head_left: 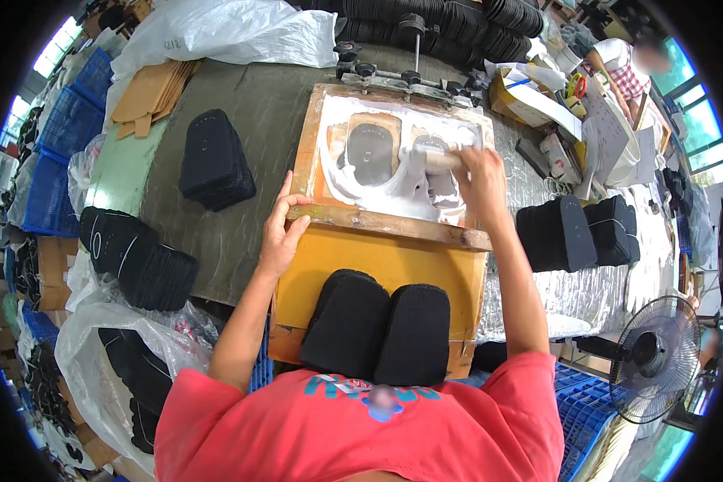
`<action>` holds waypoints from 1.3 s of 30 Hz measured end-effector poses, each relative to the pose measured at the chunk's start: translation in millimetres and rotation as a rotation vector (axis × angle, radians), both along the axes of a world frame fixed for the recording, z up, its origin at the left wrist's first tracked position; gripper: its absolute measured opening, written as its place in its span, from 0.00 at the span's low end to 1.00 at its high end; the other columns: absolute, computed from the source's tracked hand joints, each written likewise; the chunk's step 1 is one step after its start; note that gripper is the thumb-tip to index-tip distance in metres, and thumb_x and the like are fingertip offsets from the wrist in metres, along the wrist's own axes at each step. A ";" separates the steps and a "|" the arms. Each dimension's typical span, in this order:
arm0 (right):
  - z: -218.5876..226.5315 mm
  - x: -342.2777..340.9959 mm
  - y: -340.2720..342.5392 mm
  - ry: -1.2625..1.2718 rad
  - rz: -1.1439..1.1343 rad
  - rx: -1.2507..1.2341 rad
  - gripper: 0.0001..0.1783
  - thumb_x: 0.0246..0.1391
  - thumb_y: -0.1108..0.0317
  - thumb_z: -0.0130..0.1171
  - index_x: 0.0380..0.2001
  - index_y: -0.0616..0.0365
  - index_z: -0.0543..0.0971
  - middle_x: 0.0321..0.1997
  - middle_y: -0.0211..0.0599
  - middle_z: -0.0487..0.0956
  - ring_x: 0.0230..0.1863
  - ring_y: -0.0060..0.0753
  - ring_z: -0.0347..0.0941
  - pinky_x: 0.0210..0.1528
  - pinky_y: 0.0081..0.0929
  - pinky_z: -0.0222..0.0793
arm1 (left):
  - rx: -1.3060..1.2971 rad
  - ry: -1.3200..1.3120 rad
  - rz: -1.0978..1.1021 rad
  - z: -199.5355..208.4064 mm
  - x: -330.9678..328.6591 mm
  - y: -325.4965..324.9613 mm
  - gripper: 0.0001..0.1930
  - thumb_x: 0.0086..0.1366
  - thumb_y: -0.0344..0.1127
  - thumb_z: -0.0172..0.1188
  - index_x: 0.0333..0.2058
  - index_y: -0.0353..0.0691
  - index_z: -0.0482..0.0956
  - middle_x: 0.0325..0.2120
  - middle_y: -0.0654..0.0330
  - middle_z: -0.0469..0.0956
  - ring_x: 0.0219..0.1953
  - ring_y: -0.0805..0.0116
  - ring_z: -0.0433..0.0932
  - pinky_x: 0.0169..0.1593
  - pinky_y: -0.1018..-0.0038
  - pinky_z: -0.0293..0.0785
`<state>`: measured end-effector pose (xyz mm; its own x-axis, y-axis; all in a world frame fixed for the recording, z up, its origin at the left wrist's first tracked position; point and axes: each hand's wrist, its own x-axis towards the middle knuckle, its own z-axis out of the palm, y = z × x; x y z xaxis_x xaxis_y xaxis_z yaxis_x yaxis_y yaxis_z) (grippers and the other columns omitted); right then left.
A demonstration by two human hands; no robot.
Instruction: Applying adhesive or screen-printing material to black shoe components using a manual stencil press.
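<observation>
A wooden screen-printing frame (394, 224) lies in front of me, its mesh smeared with white paste around two sole-shaped windows. My left hand (279, 241) grips the near left corner of the frame, thumb and fingers around the wooden bar. My right hand (484, 181) is closed on a pale squeegee (439, 161), which rests on the mesh over the right window. Below the frame is a yellow board (353, 255). Two stacks of black insoles, a left one (345, 317) and a right one (414, 333), stand on its near part, close to my body.
More black insole stacks stand at left (215, 161) and right (556, 233). Tied insoles (136, 257) lie beside a plastic bag (80, 337). Clamps (410, 78) line the frame's far edge. A fan (655, 357) stands at right; another person (618, 64) sits at far right.
</observation>
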<state>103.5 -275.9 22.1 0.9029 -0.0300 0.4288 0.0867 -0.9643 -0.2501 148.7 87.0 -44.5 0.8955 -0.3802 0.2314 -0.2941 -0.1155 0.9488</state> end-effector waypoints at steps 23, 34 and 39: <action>112.1 -60.8 -79.8 -0.464 -0.318 0.566 0.10 0.57 0.72 0.55 0.40 0.60 0.82 0.39 0.35 0.83 0.37 0.23 0.77 0.42 0.23 0.73 | -0.160 -0.269 0.066 120.6 24.0 -23.2 0.16 0.72 0.36 0.46 0.55 0.38 0.68 0.63 0.51 0.65 0.66 0.64 0.60 0.68 0.68 0.50; -51.5 5.7 -38.8 0.104 -0.168 0.430 0.13 0.53 0.67 0.64 0.39 0.65 0.79 0.30 0.43 0.83 0.31 0.38 0.80 0.39 0.34 0.75 | -0.408 -0.098 0.115 93.4 66.8 -17.3 0.16 0.72 0.34 0.51 0.55 0.39 0.73 0.53 0.60 0.75 0.54 0.70 0.71 0.60 0.71 0.65; -62.9 18.5 -27.1 0.022 -0.310 0.165 0.18 0.45 0.64 0.70 0.41 0.57 0.81 0.34 0.42 0.83 0.39 0.47 0.79 0.43 0.41 0.73 | 0.317 -0.131 -0.084 43.8 73.9 -51.8 0.12 0.63 0.27 0.59 0.45 0.35 0.79 0.39 0.51 0.80 0.47 0.56 0.77 0.52 0.64 0.72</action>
